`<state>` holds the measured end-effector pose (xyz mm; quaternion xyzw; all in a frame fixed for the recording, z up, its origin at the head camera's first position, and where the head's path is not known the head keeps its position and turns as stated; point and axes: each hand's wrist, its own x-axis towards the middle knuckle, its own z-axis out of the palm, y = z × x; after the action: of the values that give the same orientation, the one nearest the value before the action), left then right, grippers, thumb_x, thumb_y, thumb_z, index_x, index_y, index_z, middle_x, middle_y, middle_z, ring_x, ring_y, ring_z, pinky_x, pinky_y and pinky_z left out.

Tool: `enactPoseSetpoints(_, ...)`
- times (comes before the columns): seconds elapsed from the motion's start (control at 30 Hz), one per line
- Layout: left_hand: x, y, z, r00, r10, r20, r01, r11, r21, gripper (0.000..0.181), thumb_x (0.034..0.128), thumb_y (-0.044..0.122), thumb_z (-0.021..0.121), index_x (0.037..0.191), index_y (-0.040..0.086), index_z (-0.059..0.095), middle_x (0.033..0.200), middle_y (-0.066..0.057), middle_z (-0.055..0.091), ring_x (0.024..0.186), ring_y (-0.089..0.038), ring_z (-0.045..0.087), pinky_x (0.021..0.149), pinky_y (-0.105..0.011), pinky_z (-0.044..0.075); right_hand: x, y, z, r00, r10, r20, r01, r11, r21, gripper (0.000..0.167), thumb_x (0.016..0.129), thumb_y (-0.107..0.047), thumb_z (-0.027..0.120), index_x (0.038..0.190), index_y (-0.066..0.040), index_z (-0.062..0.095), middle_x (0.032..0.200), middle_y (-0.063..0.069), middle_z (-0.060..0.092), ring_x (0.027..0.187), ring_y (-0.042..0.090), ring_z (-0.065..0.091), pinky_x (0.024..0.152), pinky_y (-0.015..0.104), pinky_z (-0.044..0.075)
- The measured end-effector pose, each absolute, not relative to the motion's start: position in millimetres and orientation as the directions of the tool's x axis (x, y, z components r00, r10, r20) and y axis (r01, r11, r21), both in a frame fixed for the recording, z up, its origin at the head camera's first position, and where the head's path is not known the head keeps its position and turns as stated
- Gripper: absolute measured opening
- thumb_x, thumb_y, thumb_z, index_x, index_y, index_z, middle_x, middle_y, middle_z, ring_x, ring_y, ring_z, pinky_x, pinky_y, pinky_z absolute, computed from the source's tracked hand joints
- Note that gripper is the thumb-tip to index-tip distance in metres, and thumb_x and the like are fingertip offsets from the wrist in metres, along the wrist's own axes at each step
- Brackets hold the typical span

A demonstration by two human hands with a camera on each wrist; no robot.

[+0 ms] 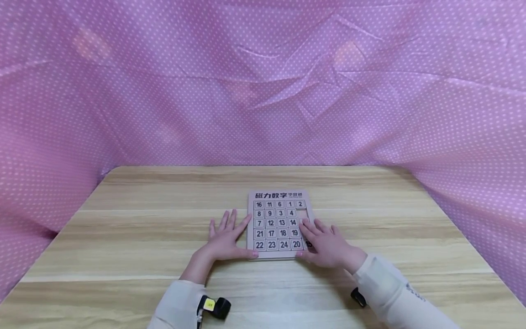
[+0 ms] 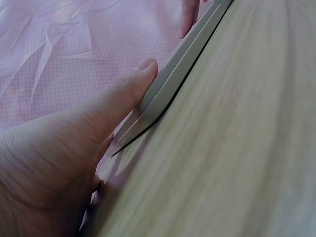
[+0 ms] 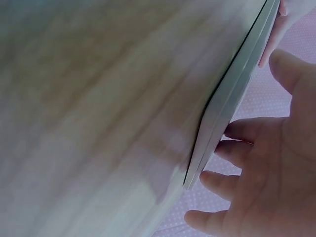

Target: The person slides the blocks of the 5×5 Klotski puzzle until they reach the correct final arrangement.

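A flat number sliding puzzle (image 1: 281, 255) lies on the table, its frame pale and its square tiles printed with dark numbers. A gap shows in its right column, just below the tile marked 2 (image 1: 300, 204). My left hand (image 1: 223, 242) spreads its fingers at the left side, the index fingertip at the left edge and the thumb on the near left corner. Over the right column lies my right hand (image 1: 326, 246), its straight fingertips on the tiles and its thumb at the near edge. It partly covers the tile marked 15 (image 1: 309, 244) and hides another above.
The puzzle rests on a wood-grain table (image 1: 144, 228). Pink dotted cloth (image 1: 263, 91) hangs behind the table and along both sides. A black wrist camera (image 1: 222, 308) sits at the left sleeve, and a black device (image 1: 358, 297) shows beside the right sleeve.
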<state>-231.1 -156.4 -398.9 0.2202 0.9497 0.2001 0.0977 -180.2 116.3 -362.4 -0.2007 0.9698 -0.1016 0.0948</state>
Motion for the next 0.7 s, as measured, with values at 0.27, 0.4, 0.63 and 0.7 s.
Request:
enactPoseSetpoints(0.27, -228, -155, -398, -0.887, 0.452, -0.095, 0.373, 0.823, 0.429, 0.104, 0.0535, 0.076, 0.053, 0.138, 0.030, 0.015, 0.141, -0.016, -0.001, 0.127, -0.031, -0.008, 0.093, -0.055, -0.013, -185, 111, -358, -0.893, -0.423, -0.156, -0.383, 0.894, -0.233, 0.074, 0.082, -0.055, 0.043, 0.134, -0.004, 0.029, 0.139, 0.012, 0.022, 0.125, 0.036, 0.014, 0.093, 0.059, 0.011)
enactPoseSetpoints(0.4, -225, -153, -399, -0.891, 0.445, -0.088, 0.371, 0.827, 0.422, 0.103, 0.0538, 0.076, 0.053, 0.138, 0.030, 0.015, 0.141, -0.016, 0.000, 0.127, -0.031, -0.007, 0.093, -0.054, -0.012, -193, 97, -357, -0.882, -0.437, -0.174, -0.398, 0.890, -0.222, 0.074, 0.082, -0.057, 0.041, 0.135, -0.007, 0.028, 0.140, 0.010, 0.020, 0.126, 0.034, 0.011, 0.095, 0.058, 0.010)
enactPoseSetpoints(0.63, -220, -150, -400, -0.895, 0.438, -0.085, 0.369, 0.833, 0.412, 0.102, 0.0549, 0.076, 0.051, 0.138, 0.030, 0.016, 0.141, -0.017, 0.001, 0.127, -0.031, -0.007, 0.093, -0.055, -0.012, -211, 64, -362, -0.860, -0.474, -0.192, -0.435, 0.875, -0.213, 0.071, 0.084, -0.057, 0.034, 0.137, -0.011, 0.023, 0.141, 0.008, 0.016, 0.126, 0.032, 0.009, 0.095, 0.057, 0.009)
enactPoseSetpoints(0.7, -219, -149, -400, -0.895, 0.438, -0.089, 0.368, 0.836, 0.407, 0.102, 0.0549, 0.077, 0.051, 0.138, 0.030, 0.015, 0.141, -0.017, 0.000, 0.127, -0.031, -0.007, 0.093, -0.055, -0.012, -215, 56, -364, -0.855, -0.476, -0.206, -0.438, 0.875, -0.206, 0.070, 0.084, -0.057, 0.033, 0.137, -0.013, 0.022, 0.142, 0.007, 0.015, 0.127, 0.032, 0.008, 0.095, 0.057, 0.009)
